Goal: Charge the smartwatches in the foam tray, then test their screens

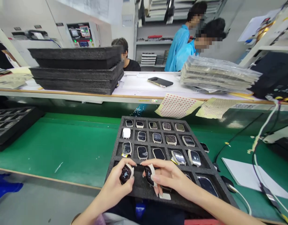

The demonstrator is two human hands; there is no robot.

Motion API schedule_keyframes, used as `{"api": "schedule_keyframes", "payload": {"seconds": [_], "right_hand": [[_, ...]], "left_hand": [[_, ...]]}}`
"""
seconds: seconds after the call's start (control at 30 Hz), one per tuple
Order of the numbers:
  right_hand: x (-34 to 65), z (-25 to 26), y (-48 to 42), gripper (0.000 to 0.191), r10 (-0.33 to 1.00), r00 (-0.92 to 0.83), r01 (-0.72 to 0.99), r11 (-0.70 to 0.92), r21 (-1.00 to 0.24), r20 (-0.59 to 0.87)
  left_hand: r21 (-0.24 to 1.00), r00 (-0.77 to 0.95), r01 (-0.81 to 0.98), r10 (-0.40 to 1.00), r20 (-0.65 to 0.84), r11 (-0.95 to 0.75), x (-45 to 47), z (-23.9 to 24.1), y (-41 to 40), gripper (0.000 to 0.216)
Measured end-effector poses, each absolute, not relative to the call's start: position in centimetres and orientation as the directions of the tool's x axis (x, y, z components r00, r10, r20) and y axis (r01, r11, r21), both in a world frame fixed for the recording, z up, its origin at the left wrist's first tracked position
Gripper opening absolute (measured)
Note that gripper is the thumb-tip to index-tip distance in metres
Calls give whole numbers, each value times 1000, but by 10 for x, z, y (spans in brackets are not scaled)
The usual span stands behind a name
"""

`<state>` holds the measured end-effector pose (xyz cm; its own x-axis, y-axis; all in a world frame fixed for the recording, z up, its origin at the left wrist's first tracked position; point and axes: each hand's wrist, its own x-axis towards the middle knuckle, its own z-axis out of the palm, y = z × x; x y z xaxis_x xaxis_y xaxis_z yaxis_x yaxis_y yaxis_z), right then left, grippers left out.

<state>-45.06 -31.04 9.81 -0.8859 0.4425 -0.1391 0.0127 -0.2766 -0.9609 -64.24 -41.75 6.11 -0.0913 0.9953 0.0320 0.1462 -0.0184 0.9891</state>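
White-cased, dark-faced square watch pinched between thumb and fingers of the left hand, matching pale-cased watch clamped in the right hand, both above the front row of a black foam compartment tray! Edge grips presumably keep screens clear (pale marks there, too small to read). White rectangular label up front: nothing legible. Foam pockets likely stop the seated watches knocking. Beyond, red-dotted paper sheets hang from the white shelf; no brand readable.
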Motion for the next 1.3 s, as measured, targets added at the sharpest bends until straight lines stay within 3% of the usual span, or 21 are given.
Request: {"api": "schedule_keyframes", "payload": {"seconds": [0.2,0.53,0.7,0.83,1.03,1.3], "right_hand": [[-449,97,-313,51,500,-852,33,-247,-969,-156],[-447,98,-317,49,542,-839,-54,-162,-985,-44],[-446,94,-316,49,548,-835,-39,-160,-986,-55],[-444,92,-317,49,562,-825,-42,-150,-988,-51],[-444,91,-315,45,502,-862,-3,-150,-989,-74],[-441,88,-315,50,475,-878,-19,-175,-984,-67]], "left_hand": [[995,-110,86,992,61,-52,-638,61,-412,32],[992,-122,87,987,106,-96,-633,55,-408,29],[988,-176,103,975,133,-116,-630,56,-410,22],[992,-222,86,969,105,-88,-629,55,-411,34],[969,-234,200,954,189,-143,-630,50,-411,27],[971,-165,154,964,209,-184,-635,31,-401,28]]}}
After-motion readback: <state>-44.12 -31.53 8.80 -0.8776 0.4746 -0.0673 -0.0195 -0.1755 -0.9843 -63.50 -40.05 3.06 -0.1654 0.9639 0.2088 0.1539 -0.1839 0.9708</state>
